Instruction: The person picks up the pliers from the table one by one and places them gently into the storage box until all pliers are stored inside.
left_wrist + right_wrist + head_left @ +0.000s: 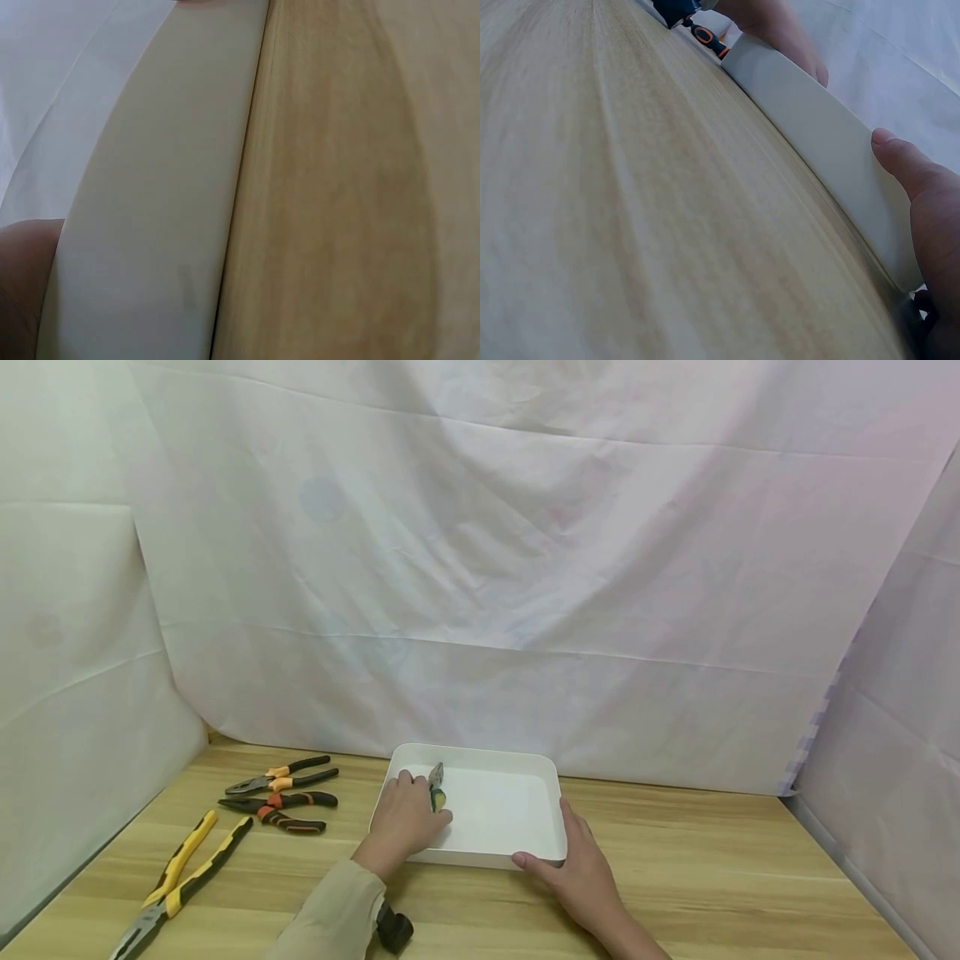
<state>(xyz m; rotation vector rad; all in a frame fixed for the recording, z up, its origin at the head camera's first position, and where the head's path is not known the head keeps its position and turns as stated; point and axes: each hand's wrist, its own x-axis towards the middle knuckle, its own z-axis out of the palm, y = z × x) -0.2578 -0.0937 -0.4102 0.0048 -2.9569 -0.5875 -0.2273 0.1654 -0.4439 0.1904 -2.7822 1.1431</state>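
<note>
A shallow white tray (502,810) sits on the wooden table. My left hand (405,820) reaches over its left side, fingers bent, and holds a small pair of pliers (437,777) by the handles. Its metal jaws point to the back of the tray; green and yellow show on the handles, the rest hidden behind the hand. My right hand (581,868) grips the tray's front right corner, thumb on the front rim and fingers along the right side. In the right wrist view, the right thumb (900,161) overlaps the upper edge of the tray's wall (810,127).
Left of the tray lie pliers with orange and black handles (300,772), red and black long-nose pliers (285,810) and large yellow and black long-nose pliers (176,877). White cloth (480,568) hangs behind and at both sides of the table (697,868).
</note>
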